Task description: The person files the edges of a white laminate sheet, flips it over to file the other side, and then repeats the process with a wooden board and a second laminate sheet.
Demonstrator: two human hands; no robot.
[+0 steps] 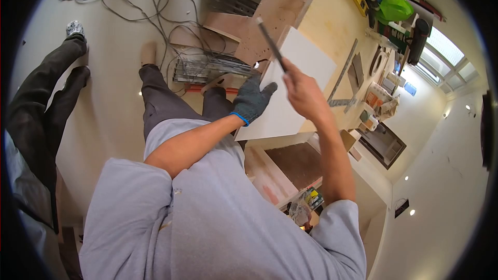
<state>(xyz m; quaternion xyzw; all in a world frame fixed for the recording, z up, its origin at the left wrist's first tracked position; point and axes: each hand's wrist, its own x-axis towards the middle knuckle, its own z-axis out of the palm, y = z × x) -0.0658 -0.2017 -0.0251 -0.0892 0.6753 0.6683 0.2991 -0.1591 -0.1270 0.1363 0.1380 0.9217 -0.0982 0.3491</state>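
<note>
Left hand (252,99), in a grey glove, lies flat with fingers spread on the near edge of a white panel (295,80); the panel rests on a plywood workbench (332,26); right hand (302,91), bare, is closed round a slim dark rod-like tool (271,44), raised above the panel and slanting up and away; a metal square (345,75) lies just beside the panel; cables (135,5) trail across the floor.
</note>
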